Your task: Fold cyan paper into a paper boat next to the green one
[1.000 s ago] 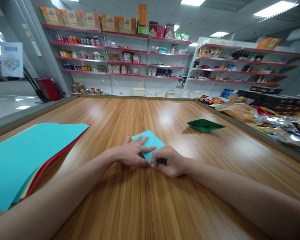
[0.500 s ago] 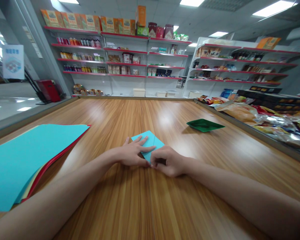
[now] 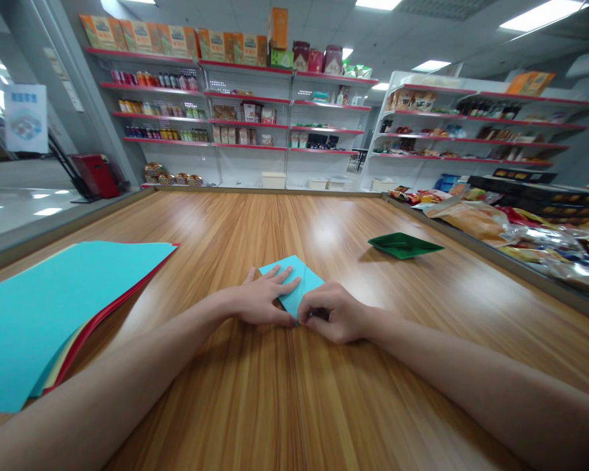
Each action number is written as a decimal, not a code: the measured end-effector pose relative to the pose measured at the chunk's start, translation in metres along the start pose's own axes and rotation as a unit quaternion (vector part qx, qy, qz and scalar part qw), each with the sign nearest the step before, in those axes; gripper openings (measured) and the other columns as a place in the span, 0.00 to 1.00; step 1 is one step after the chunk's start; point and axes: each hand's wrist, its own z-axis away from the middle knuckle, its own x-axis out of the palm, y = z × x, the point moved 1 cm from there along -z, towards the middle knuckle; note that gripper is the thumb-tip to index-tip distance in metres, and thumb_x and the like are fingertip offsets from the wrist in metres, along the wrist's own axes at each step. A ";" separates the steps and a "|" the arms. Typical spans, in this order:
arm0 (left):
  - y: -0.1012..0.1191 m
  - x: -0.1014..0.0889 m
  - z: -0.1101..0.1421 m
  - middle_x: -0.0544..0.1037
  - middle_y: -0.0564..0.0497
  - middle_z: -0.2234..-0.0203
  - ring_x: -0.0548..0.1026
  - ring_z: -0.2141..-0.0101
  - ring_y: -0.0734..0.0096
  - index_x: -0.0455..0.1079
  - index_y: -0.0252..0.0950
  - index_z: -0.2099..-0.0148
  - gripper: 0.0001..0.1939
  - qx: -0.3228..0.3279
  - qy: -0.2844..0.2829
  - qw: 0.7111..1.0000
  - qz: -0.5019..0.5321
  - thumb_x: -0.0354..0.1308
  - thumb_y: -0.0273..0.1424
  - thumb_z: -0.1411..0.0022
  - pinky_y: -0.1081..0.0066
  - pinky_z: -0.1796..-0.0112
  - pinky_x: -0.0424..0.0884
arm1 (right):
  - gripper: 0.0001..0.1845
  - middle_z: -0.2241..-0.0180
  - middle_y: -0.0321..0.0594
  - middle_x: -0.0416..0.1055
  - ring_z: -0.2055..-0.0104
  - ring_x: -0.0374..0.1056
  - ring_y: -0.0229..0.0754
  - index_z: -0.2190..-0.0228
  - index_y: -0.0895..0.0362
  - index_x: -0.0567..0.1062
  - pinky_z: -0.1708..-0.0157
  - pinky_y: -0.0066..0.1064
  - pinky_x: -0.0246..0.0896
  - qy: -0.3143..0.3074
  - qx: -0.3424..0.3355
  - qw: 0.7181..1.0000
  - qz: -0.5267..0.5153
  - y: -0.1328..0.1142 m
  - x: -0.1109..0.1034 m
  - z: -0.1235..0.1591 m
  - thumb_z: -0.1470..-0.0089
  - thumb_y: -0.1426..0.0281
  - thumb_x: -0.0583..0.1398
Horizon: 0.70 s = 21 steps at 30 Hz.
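Note:
A small folded sheet of light blue paper [image 3: 302, 278] lies on the wooden table in front of me, a crease running across it. My left hand [image 3: 264, 297] rests on its left side, fingers spread flat and thumb near the corner closest to me. At that near corner, my right hand [image 3: 332, 313] is curled, with thumb and fingertips pinching the paper's edge. The pinched corner is mostly covered by my fingers.
A stack of coloured paper [image 3: 73, 307], light blue on top with red and cream beneath, lies at left. A folded green paper piece [image 3: 405, 245] sits at right. Packaged snacks [image 3: 535, 229] lie beyond the table's right rim [image 3: 481, 255]. Stocked shelves [image 3: 245, 98] stand behind.
Both hands stay on the blue paper. The left fingers have shifted very slightly left across it, and my right hand stays pinched at the near corner. The rest looks the same.

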 end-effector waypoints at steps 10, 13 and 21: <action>0.002 -0.003 0.004 0.34 0.47 0.35 0.34 0.37 0.45 0.39 0.47 0.33 0.45 0.007 -0.006 1.000 -0.004 0.50 0.57 0.46 0.39 0.45 0.32 | 0.07 0.81 0.34 0.68 0.80 0.59 0.32 0.78 0.60 0.70 0.79 0.22 0.53 0.024 0.009 1.000 -0.008 0.000 0.006 -0.001 0.59 0.82 0.55; 0.007 -0.006 0.006 0.37 0.50 0.34 0.35 0.37 0.44 0.45 0.50 0.35 0.41 0.027 -0.012 1.000 0.003 0.52 0.54 0.46 0.39 0.45 0.34 | 0.08 0.80 0.35 0.68 0.79 0.60 0.32 0.78 0.59 0.69 0.78 0.23 0.53 0.002 -0.011 1.000 -0.018 -0.004 0.004 -0.002 0.61 0.83 0.54; 0.009 -0.007 0.005 0.38 0.50 0.34 0.36 0.38 0.41 0.48 0.52 0.36 0.39 0.039 -0.019 0.999 0.019 0.55 0.51 0.47 0.36 0.47 0.32 | 0.08 0.80 0.34 0.63 0.78 0.57 0.32 0.78 0.58 0.66 0.78 0.23 0.52 -0.052 -0.028 0.998 -0.010 -0.012 0.000 -0.007 0.58 0.82 0.53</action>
